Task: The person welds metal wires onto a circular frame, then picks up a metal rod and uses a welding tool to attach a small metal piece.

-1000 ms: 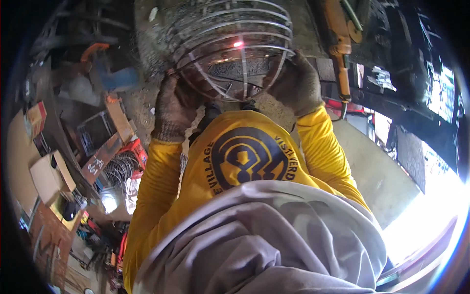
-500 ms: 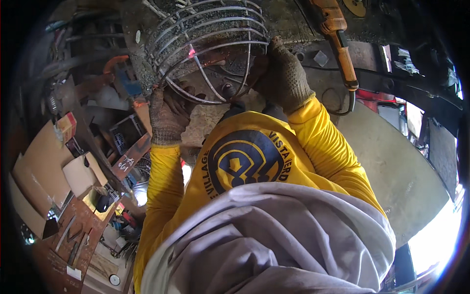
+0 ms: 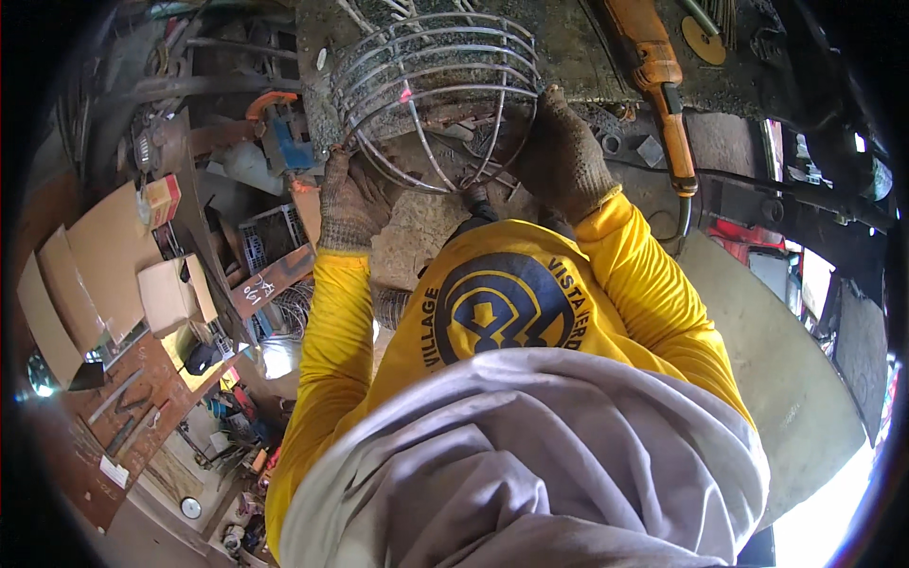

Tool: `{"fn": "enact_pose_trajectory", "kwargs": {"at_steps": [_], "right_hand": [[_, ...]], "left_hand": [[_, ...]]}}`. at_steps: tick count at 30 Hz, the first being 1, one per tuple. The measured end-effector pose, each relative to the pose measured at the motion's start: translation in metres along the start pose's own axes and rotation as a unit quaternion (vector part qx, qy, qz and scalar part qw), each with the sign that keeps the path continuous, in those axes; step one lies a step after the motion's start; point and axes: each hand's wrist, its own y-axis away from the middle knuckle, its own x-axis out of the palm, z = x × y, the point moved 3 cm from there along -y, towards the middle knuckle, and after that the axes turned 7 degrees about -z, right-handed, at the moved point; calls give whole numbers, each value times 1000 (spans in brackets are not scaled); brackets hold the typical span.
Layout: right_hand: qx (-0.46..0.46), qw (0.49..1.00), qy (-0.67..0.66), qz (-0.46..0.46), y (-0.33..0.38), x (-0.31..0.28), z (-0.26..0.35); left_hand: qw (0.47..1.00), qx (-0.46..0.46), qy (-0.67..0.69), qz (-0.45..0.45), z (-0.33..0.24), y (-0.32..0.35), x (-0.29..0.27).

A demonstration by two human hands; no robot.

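We have a wire cage (image 3: 431, 95), a domed frame of thin bent rods, resting on the bench (image 3: 568, 57) at the far side, just ahead of us. Our left hand (image 3: 348, 204), gloved, is closed on the cage's near left rim; our right hand (image 3: 559, 156), gloved too, curls over its right side, though we cannot tell how firmly the fingers wrap a rod there. We judge the cage light for its bulk and fairly stiff, with some spring in the single rods, so a grip on one rod alone may flex it. The rim hoop or a crossing of rods looks the soundest place to take hold. Bare metal could slip, and rod ends may snag, yet the gloves should help. An orange grinder (image 3: 658, 85) lies to the right.
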Motion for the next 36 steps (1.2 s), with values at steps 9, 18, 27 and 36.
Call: {"fn": "enact_pose_trajectory", "kwargs": {"at_steps": [9, 18, 27, 36], "right_hand": [[-515, 595, 616, -32, 131, 16, 73], [-235, 528, 787, -215, 107, -15, 162], [-160, 613, 754, -173, 73, -34, 153], [-247, 654, 701, -142, 89, 8, 174]], "left_hand": [[997, 1, 19, 81, 39, 13, -103], [425, 163, -881, 131, 180, 64, -208], [442, 304, -817, 211, 220, 44, -204], [590, 245, -753, 154, 219, 20, -228]]}}
